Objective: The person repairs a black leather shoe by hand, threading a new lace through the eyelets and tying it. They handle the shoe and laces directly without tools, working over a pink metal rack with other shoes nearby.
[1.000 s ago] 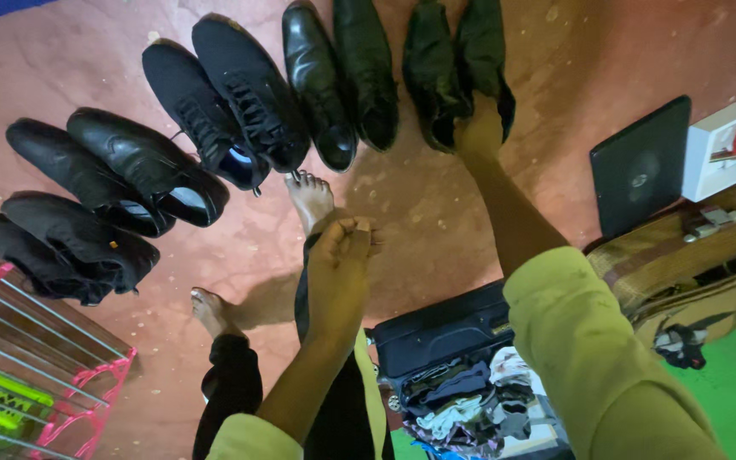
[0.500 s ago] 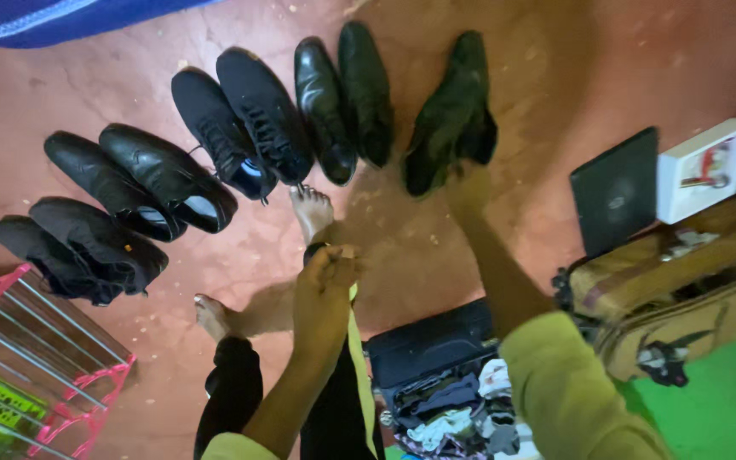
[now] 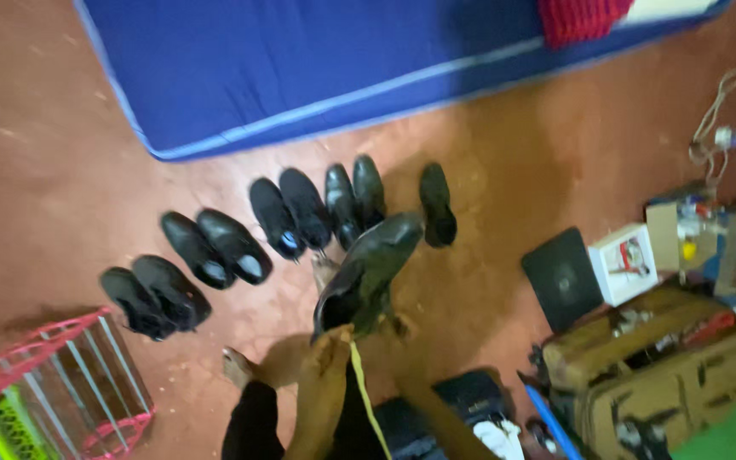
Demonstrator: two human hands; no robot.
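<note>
Shoes point(image 3: 300, 221) rowed before mattress point(image 3: 317, 68), rack point(image 3: 70, 383) left, boxes point(image 3: 641, 375) right

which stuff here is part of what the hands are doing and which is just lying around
In hand:
black shoe, lifted, held by both hands: left hand, right hand
row of black shoes on the floor

Lying about:
blue mattress
pink rack
brown bag
white box

Motion blur hides both hands' grip on the lifted shoe point(image 3: 368, 273).
</note>
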